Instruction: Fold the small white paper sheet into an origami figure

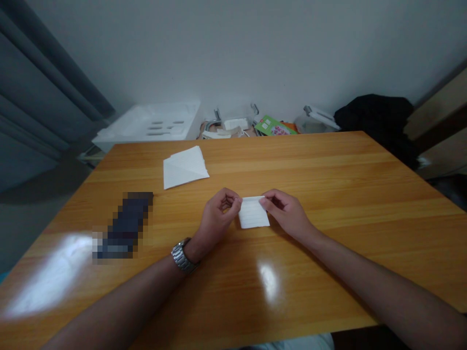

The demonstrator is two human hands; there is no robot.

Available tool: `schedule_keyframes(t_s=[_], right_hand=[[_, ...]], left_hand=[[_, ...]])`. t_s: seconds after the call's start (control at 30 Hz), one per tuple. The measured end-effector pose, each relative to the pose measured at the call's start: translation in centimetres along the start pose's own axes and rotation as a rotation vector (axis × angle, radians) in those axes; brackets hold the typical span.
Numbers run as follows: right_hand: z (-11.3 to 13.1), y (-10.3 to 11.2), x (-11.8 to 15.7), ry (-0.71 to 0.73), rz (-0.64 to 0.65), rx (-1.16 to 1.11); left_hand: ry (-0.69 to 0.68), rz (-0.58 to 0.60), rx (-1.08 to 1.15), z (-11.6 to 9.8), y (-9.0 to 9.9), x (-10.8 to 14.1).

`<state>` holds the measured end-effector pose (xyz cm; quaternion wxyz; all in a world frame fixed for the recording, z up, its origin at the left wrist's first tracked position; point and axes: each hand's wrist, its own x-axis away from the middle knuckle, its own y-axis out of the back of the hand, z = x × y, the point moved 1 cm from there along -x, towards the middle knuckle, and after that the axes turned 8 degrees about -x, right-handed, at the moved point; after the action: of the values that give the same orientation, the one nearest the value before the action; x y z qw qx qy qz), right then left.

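A small white piece of paper (253,214) with faint crosswise lines is held up between both hands, over the middle of the wooden table (314,170). My left hand (220,214) pinches its upper left corner between thumb and fingers; a silver watch (183,255) is on that wrist. My right hand (288,212) pinches the upper right corner, thumb on the near face. Farther back to the left, some white sheets (185,167) lie loosely stacked on the table.
A dark, pixelated object (127,226) lies on the table's left side. Beyond the far edge are a white tray (156,121), a green packet (274,126) among small items, and a black cloth-like heap (375,116).
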<state>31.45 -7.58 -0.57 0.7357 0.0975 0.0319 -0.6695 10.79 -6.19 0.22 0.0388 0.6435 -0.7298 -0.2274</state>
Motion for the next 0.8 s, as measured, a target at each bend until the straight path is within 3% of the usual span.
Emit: schedule_keyframes(t_s=[0.27, 0.43, 0.67, 0.8], right_hand=[[0.47, 0.01, 0.20, 0.055, 0.007, 0.029], [0.76, -0.09, 0.35, 0.106, 0.056, 0.070], [0.78, -0.16, 0.34, 0.052, 0.124, 0.055], [0.89, -0.10, 0.27, 0.081, 0.126, 0.082]], left_hand=[[0.006, 0.105, 0.106, -0.03, -0.21, 0.12], [0.011, 0.101, 0.085, 0.14, -0.26, 0.19], [-0.061, 0.103, -0.014, -0.08, -0.03, 0.18], [-0.008, 0.109, 0.005, -0.02, 0.03, 0.01]])
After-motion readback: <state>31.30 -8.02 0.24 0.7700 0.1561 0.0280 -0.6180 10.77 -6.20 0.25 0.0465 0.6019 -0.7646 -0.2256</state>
